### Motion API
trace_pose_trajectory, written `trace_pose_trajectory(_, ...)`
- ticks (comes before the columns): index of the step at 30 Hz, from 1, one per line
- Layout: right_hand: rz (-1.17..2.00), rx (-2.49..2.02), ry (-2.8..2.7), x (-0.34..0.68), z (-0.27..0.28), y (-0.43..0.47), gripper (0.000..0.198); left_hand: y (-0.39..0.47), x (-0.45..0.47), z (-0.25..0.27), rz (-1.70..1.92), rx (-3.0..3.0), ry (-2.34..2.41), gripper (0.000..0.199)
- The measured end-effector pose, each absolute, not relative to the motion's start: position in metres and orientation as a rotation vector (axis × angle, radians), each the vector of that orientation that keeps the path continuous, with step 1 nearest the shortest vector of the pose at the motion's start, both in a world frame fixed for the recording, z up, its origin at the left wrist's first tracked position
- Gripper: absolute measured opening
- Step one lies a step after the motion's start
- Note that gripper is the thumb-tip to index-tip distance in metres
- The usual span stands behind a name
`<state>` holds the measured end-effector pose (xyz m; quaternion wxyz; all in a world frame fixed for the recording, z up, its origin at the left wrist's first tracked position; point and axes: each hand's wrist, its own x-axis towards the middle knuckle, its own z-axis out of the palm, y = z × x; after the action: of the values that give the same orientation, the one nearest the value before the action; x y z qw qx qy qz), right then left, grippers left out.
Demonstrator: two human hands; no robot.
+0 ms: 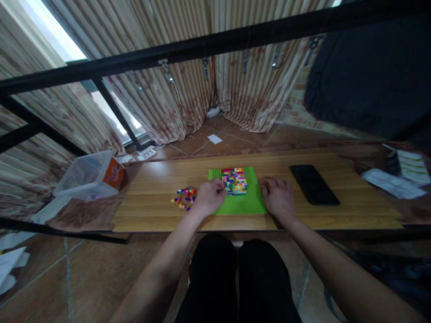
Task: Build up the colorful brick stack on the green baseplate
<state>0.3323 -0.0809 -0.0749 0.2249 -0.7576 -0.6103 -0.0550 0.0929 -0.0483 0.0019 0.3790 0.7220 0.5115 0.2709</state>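
Note:
A green studded baseplate [240, 206] lies on the wooden board, bearing a dense block of small multicoloured building bricks [235, 180]. My left hand [210, 196] is at the left side of that block, thumb and forefinger pinched together. Whatever is between those fingertips is too small to make out. Loose small bricks [185, 197] are scattered on the board just left of this hand. My right hand [279, 197] rests at the plate's right edge, fingers loosely bent and a little apart, with nothing seen in it.
A black phone [314, 184] lies on the wooden board [357, 202], right of my right hand. On the floor at the left stands a clear plastic bin [89, 177] with an orange label. A dark metal bar [202, 45] crosses beyond the board, before striped curtains [182, 98].

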Motion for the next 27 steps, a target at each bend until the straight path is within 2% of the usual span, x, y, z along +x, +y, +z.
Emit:
trace_pose_trajectory(12, -0.136, -2.075, -1.676, 0.332, -0.074, -0.082, 0.033, -0.047, 0.112, 0.015, 0.592, 2.227, 1.46, 0.02)
trace_pose_trajectory(27, -0.14, -2.086, -1.675, 0.332, -0.074, -0.082, 0.034, -0.052, 0.115, 0.012, 0.719, 2.047, 1.534, 0.026)
